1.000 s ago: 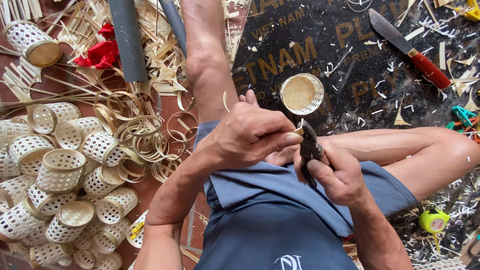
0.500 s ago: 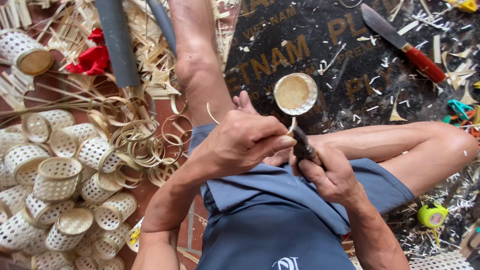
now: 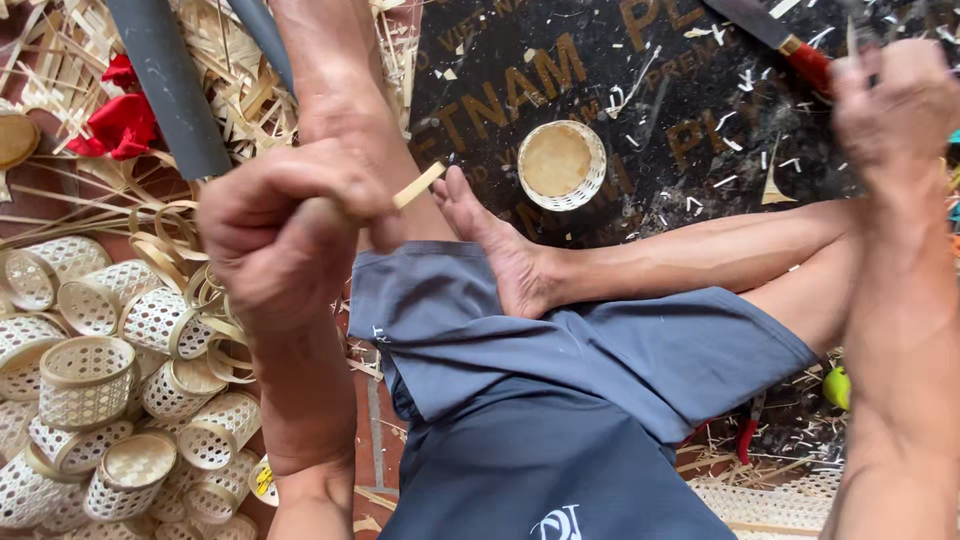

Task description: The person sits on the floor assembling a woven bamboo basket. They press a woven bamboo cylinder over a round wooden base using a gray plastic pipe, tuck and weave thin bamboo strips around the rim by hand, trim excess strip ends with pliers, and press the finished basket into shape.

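Blue shorts over crossed legs, one bare foot resting on the lap. Heap of small woven bamboo baskets on the floor at the person's left side. Left hand, raised above the lap, fingers curled tight round a short pale bamboo strip whose end sticks out toward the middle. Right hand, raised well apart at the far right, blurred; closed, but what it grips cannot be told. Single round basket upright on a dark printed mat, beyond the foot. Red-handled knife at the mat's far edge, near the right hand. Grey pipes and a red cloth among bamboo scraps, far left.
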Demonstrator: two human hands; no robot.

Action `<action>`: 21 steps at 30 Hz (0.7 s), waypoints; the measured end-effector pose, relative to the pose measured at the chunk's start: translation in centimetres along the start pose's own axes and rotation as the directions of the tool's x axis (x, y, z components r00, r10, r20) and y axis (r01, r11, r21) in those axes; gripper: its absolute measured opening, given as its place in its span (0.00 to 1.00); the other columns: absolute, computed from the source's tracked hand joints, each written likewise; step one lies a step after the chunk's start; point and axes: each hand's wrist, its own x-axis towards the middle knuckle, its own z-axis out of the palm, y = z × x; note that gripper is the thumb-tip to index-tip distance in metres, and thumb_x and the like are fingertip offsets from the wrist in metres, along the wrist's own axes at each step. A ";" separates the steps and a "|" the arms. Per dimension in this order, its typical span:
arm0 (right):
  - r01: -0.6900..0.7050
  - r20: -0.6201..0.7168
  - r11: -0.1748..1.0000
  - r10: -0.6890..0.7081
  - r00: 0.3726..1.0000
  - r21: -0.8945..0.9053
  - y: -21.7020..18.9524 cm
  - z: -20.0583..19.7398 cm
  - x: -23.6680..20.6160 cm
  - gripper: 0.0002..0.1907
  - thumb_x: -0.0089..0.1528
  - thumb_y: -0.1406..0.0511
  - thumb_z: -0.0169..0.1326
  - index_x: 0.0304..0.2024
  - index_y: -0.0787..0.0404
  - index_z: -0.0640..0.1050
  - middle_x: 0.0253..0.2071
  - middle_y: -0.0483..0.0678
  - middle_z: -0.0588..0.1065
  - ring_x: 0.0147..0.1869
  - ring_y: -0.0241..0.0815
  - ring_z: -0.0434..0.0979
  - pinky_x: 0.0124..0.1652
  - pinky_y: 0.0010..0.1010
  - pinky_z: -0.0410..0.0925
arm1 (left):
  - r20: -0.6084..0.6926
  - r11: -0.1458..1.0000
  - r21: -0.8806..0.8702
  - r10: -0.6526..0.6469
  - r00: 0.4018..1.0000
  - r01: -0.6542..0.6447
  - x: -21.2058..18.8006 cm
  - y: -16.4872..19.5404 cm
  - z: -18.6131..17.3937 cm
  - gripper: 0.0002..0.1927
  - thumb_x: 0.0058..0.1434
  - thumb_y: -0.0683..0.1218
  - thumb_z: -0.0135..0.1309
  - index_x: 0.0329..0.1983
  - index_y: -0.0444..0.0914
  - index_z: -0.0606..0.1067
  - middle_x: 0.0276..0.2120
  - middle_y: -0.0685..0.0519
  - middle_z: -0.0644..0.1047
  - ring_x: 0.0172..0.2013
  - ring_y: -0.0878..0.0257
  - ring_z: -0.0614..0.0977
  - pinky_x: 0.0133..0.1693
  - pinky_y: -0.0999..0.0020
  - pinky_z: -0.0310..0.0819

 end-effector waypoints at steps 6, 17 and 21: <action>0.062 0.044 0.997 -0.064 0.997 0.052 3.4 -3.7 1.8 0.57 0.58 0.35 0.49 0.78 0.49 0.42 0.82 0.35 0.40 0.83 0.28 0.30 0.73 0.34 0.34 | -0.055 0.897 -0.425 0.107 0.993 -0.120 0.6 -2.4 -0.9 0.15 0.77 0.51 0.42 0.51 0.36 0.74 0.23 0.53 0.70 0.19 0.67 0.66 0.24 0.71 0.62; 0.768 -0.266 0.617 -0.780 0.567 -0.171 -5.7 -6.6 -13.0 0.22 0.70 0.57 0.50 0.60 0.67 0.70 0.50 0.56 0.77 0.37 0.40 0.80 0.35 0.28 0.77 | -0.155 0.715 -0.640 0.240 0.958 -0.282 3.6 -10.2 5.4 0.16 0.79 0.52 0.40 0.47 0.38 0.74 0.21 0.58 0.66 0.24 0.68 0.65 0.34 0.67 0.63; 0.917 -0.398 0.391 -0.830 0.391 0.084 0.5 -15.9 -15.8 0.11 0.76 0.63 0.49 0.52 0.66 0.74 0.42 0.53 0.75 0.33 0.37 0.74 0.33 0.22 0.70 | -0.118 0.891 -0.453 -0.032 0.993 -0.025 1.7 -11.3 5.9 0.16 0.78 0.54 0.44 0.52 0.37 0.73 0.35 0.55 0.72 0.38 0.65 0.72 0.46 0.63 0.70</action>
